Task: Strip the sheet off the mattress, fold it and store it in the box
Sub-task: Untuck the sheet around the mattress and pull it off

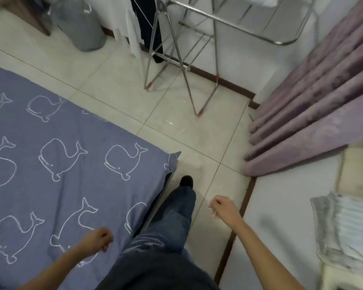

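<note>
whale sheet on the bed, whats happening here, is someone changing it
A person stands at the corner of the blue whale-print sheet, which lies spread flat and has not yet been stripped off. The left hand hangs above the sheet's near edge and the right hand over the tiled floor. Both are loosely curled and hold nothing. A metal drying rack stands ahead.

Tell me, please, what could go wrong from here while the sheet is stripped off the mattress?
1. The drying rack stands close beyond the near corner of the sheet. Cloth swung that way could catch its thin legs and perhaps tip it.
2. That corner sticks up right beside the foot. Slack cloth dropping onto the smooth tiled floor might get stepped on and cause a slip.
</note>
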